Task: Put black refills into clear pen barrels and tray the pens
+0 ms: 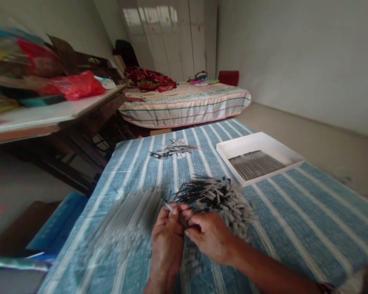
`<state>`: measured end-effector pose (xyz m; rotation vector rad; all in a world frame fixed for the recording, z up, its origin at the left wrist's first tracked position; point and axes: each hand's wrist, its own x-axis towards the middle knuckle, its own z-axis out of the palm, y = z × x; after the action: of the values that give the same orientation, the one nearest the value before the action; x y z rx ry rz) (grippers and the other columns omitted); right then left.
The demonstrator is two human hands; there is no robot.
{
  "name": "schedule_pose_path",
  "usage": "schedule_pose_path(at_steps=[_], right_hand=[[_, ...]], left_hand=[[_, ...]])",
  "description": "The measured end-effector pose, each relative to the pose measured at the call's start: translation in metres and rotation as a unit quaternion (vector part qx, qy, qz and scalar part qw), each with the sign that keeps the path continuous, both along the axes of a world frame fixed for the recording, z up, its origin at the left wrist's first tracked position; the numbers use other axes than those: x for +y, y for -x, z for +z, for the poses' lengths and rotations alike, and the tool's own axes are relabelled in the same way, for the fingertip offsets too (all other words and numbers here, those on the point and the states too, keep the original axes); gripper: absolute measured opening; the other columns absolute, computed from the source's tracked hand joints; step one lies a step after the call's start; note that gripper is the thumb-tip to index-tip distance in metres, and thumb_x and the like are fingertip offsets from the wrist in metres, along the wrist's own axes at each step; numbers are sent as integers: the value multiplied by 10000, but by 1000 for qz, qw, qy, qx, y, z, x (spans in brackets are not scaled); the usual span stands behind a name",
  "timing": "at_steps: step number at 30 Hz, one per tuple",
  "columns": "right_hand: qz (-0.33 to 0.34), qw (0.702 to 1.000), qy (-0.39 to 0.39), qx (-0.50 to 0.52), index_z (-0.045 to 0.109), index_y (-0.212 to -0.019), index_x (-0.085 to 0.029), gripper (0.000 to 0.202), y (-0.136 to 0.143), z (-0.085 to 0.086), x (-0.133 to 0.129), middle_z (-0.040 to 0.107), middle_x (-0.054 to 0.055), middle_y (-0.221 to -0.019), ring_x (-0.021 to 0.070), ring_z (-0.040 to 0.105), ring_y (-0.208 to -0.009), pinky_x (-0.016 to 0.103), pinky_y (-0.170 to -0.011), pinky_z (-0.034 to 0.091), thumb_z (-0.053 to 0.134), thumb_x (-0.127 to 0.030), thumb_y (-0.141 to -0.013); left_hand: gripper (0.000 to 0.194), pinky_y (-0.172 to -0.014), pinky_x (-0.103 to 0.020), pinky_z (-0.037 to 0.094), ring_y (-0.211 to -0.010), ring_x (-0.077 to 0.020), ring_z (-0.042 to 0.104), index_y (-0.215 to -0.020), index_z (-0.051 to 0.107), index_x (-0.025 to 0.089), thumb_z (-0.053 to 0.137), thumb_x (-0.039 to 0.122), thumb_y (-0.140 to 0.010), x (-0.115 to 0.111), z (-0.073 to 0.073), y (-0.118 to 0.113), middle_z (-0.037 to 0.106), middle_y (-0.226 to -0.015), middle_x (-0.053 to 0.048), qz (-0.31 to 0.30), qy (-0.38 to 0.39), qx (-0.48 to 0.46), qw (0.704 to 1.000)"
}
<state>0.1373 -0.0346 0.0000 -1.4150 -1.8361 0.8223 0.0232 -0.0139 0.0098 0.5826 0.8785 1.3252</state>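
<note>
My left hand (168,234) is closed around a thin, translucent pen barrel (169,206), whose pale end sticks out above the thumb. Close against it, my right hand (210,234) pinches its thumb and fingers together at the barrel's lower end; what lies between those fingertips is hidden. To the left of my hands spreads a pile of clear, long pen barrels (135,214), blurred. Just beyond my right hand lie thin black pen refills (191,188) and a heap of short whitish pieces (237,206), which look like caps.
A white shallow box (266,143) holds a row of grey pens (256,164) at the right. Dark thin sticks (171,151) lie at the table's far side. Striped blue cloth (282,220) covers the table. Beyond are a bed (187,104) and a cluttered side desk (49,116).
</note>
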Motion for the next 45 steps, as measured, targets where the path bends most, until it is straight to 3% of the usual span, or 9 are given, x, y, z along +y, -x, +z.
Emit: schedule_pose_path(at_steps=[5,9,12,14,17,22,28,39,45], right_hand=[[-20,999,-26,-44,614,-607,-177,173,-23,9,10,605,-17,-569,94,504,-529,202,-505,290,559,-252,-753],[-133,985,-33,-105,663,-688,-174,227,-87,25,39,623,-8,-606,104,526,-564,201,-535,324,522,-313,-799],[-227,944,18,-238,690,-794,-192,254,-144,31,69,678,10,-735,132,579,-661,213,-570,353,499,-357,-822],[-243,931,48,-267,700,-804,-167,199,-173,30,85,697,53,-798,168,602,-729,228,-591,369,552,-299,-781],[-221,930,87,-282,705,-791,-140,142,-195,21,99,708,77,-808,175,622,-750,226,-629,398,599,-219,-737],[-192,928,144,-284,689,-838,-130,196,-196,7,106,699,53,-672,132,612,-562,209,-550,409,522,-227,-804],[-183,917,135,-329,706,-768,-122,215,-193,7,113,706,113,-794,204,641,-774,244,-634,414,536,-253,-775],[-149,906,172,-356,688,-758,-156,214,-193,7,110,684,46,-661,141,613,-624,227,-571,408,523,-284,-803],[-129,908,154,-368,691,-689,-154,250,-201,-3,112,661,55,-597,155,608,-585,222,-506,361,516,-298,-796]], left_hand=[[376,-723,-295,526,-828,-209,669,-937,570,156,737,316,-640,-1,2,-2,701,-895,-76,-5,5,79,997],[437,-655,-297,528,-720,-209,676,-951,578,153,719,393,-613,1,4,0,713,-804,-61,30,4,180,983],[386,-568,-266,512,-577,-169,640,-876,601,156,719,386,-589,1,2,3,701,-689,-31,35,9,230,972],[352,-536,-259,502,-537,-158,618,-839,610,164,712,391,-590,1,0,4,694,-658,-23,26,3,249,968],[340,-509,-260,496,-521,-160,608,-819,613,174,695,422,-601,0,-3,2,685,-637,-17,10,-7,279,960],[334,-484,-241,485,-496,-144,598,-809,601,174,679,432,-611,0,-7,0,674,-616,-2,-4,-16,297,955],[278,-515,-239,487,-516,-133,593,-817,589,168,668,369,-642,0,-4,3,667,-624,5,-43,-12,294,955],[255,-539,-254,472,-553,-146,596,-844,567,160,638,343,-681,0,-8,6,660,-657,-10,-100,-24,297,949],[284,-520,-248,471,-517,-140,590,-817,566,168,637,393,-658,7,-15,14,653,-632,-4,-64,-17,333,941]])
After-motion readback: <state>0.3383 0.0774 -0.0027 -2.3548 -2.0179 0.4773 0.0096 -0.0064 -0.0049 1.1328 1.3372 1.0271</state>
